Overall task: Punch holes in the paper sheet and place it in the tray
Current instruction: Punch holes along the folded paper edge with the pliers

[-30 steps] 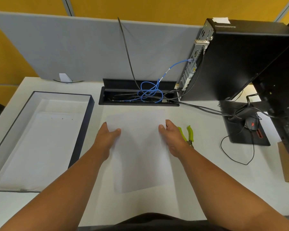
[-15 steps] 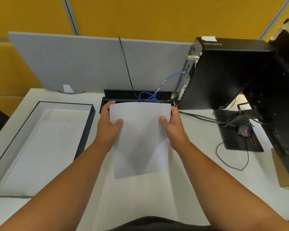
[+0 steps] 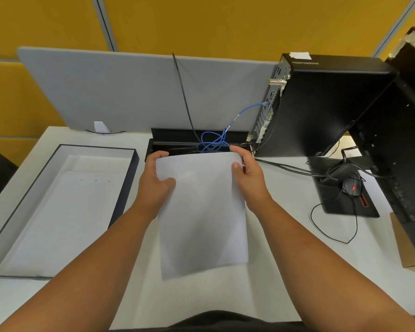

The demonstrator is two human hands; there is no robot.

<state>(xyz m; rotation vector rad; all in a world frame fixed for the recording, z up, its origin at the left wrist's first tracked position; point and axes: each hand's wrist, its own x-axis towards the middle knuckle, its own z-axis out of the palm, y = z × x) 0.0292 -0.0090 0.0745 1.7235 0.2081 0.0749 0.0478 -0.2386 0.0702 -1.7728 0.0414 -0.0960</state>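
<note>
I hold a blank white paper sheet up off the white desk, tilted toward me. My left hand grips its upper left edge, thumb on the front. My right hand grips the upper right edge the same way. The dark-rimmed tray lies on the desk to the left, and a white sheet with three small holes rests inside it. The green-handled punch pliers seen earlier are hidden behind the sheet and my right hand.
A black cable well with blue and black cables sits just beyond the paper. A black computer tower stands at the back right, with a mouse and a loose cord in front of it. A grey divider panel backs the desk.
Both hands have lifted the sheet from flat on the desk to upright in the air. The green pliers have gone out of sight behind it.
</note>
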